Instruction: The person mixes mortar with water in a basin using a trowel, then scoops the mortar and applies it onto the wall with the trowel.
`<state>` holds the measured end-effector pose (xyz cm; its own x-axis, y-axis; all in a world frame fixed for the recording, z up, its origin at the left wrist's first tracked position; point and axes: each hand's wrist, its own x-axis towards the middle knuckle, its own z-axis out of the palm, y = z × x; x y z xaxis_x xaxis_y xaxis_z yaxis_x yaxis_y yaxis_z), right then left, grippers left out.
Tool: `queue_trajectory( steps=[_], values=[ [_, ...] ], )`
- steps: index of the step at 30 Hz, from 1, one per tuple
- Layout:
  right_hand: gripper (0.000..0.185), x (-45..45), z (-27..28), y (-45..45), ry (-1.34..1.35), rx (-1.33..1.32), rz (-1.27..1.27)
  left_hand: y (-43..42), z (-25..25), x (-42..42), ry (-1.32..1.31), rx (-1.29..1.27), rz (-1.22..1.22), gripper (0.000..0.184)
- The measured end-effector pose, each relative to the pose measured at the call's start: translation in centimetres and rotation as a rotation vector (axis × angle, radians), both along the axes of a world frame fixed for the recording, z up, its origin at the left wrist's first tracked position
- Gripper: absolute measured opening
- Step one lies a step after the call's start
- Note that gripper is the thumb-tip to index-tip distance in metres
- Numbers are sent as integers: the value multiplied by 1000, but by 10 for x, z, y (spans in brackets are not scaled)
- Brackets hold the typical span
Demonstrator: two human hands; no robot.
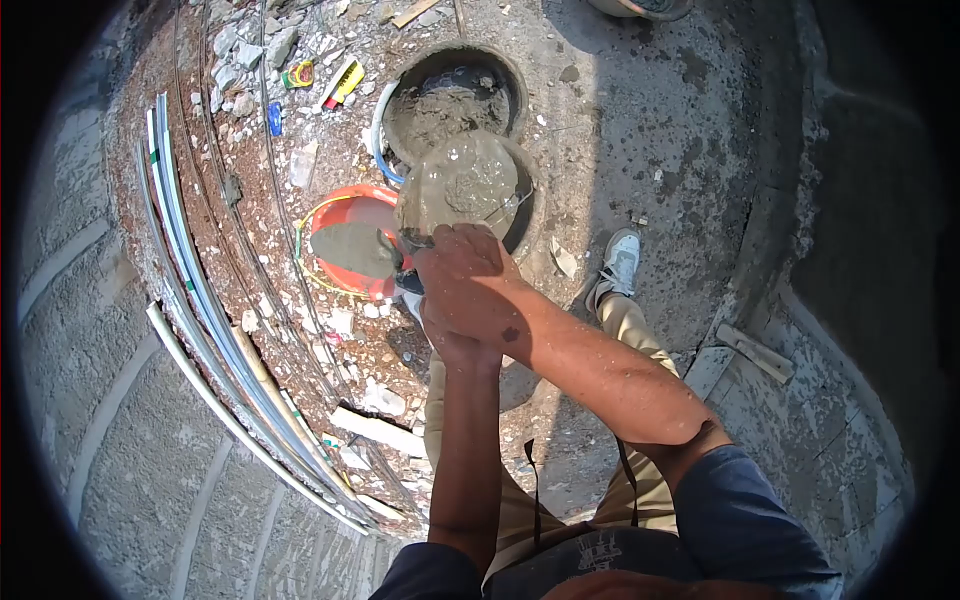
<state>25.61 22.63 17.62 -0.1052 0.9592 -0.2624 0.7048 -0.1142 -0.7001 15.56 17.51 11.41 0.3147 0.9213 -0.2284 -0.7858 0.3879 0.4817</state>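
Both of my hands are together just below a round pan of wet grey mortar (pixel 468 178). My right hand (pixel 465 268) lies over my left hand (pixel 455 335), with its fingers curled round a dark tool handle (pixel 408 281). My left hand's fingers are mostly hidden under the right one, so what they hold cannot be made out. Left of the hands stands an orange bucket (pixel 350 200) with grey mortar in it. Behind the pan is another round container (pixel 520 85) with mortar inside.
Long pipes (pixel 195 270) curve along the left. Broken stones (pixel 245 55), a yellow and red packet (pixel 345 82) and a blue scrap (pixel 275 118) lie at the upper left. A shoe (pixel 621 262) is right of the pan. A wooden piece (pixel 755 353) lies further right.
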Motion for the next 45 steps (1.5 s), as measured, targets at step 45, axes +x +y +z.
queue_trajectory(
  steps=[45],
  values=[
    [26,174,-191,-234,506,-267,-1522,-76,-241,151,1381,-400,-586,69]
  ],
)
